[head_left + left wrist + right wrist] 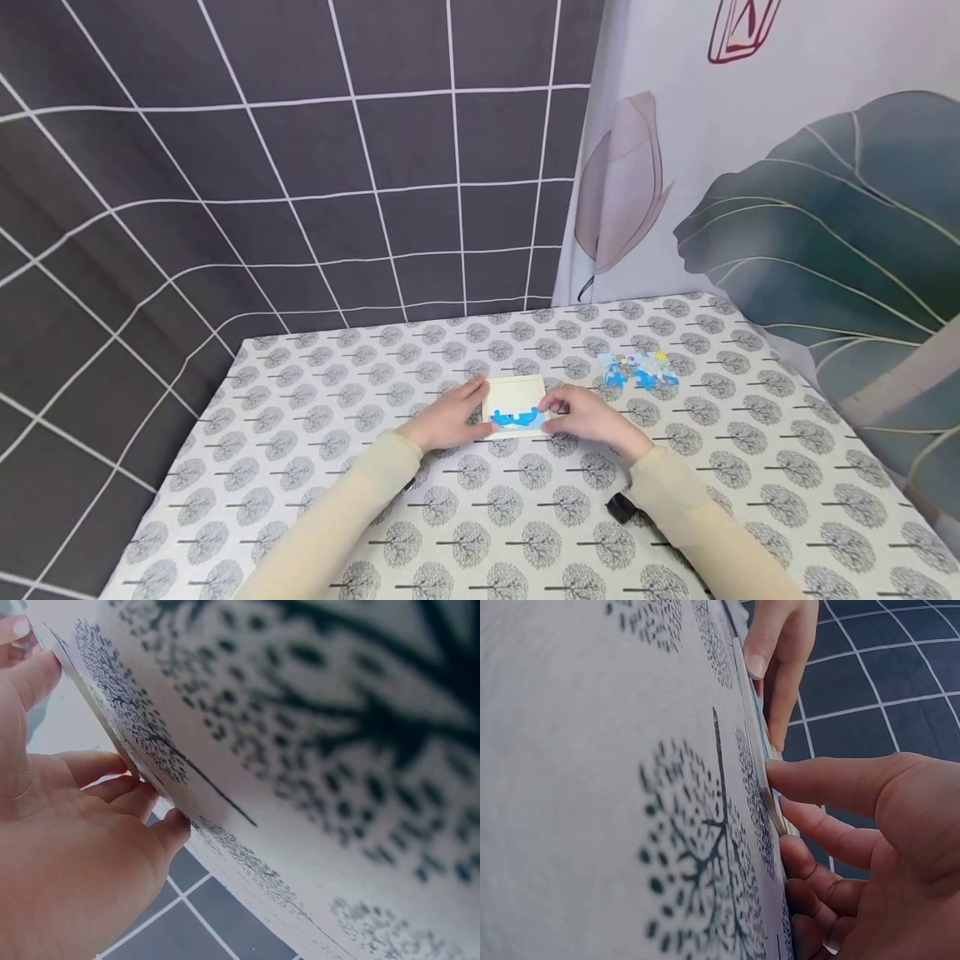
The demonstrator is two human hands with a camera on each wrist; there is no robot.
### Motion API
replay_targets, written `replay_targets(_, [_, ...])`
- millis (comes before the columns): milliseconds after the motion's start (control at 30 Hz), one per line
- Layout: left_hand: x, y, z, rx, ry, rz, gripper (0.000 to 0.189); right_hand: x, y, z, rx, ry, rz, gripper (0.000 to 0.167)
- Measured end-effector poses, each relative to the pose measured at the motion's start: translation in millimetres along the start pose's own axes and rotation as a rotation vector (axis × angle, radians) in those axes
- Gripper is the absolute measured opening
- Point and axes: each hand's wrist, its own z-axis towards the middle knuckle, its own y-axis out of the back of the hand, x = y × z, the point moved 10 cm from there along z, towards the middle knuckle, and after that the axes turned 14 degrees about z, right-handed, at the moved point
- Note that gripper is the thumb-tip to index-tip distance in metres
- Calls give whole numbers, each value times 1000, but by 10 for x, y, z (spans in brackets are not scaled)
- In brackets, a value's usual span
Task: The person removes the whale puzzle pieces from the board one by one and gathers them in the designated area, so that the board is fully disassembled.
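On pale curtain (675,50), red boxed sign (745,33) is cut off, unreadable. On tree-print cloth (480,542), cream tray (517,391) is held by left hand (450,417), thumb spread from fingers, and by right hand (588,414), thumb and forefinger pinching near right corner. Tray's long axis can't be told; blue pieces (528,417) are lined left-to-right along near edge.

A cloth-covered table (300,402), white with rows of dark grey trees, carries a shallow cream tray (517,392) around its middle and, to the right and farther away, a loose cluster of mostly blue puzzle pieces (643,379), one showing a yellow sun shape.
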Motion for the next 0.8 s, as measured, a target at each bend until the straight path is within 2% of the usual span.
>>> replay_targets(133, [-1,-27,-12,2,-4,0,83,-13,-19,1,9,-2,-12,30])
replay_targets(367, [22,21,15,2,0,12,83,-8,4,77,8,-18,-37,29])
replay_targets(500, [35,42,33,-12,-1,6,83,-32,19,110,-3,-78,-28,27])
replay_targets(633, [24,18,21,6,-3,11,84,-65,-1,102,4,-131,-8,27])
replay_targets(800, [-2,46,7,-9,3,26,82,-88,-13,107,-5,-160,-3,23])
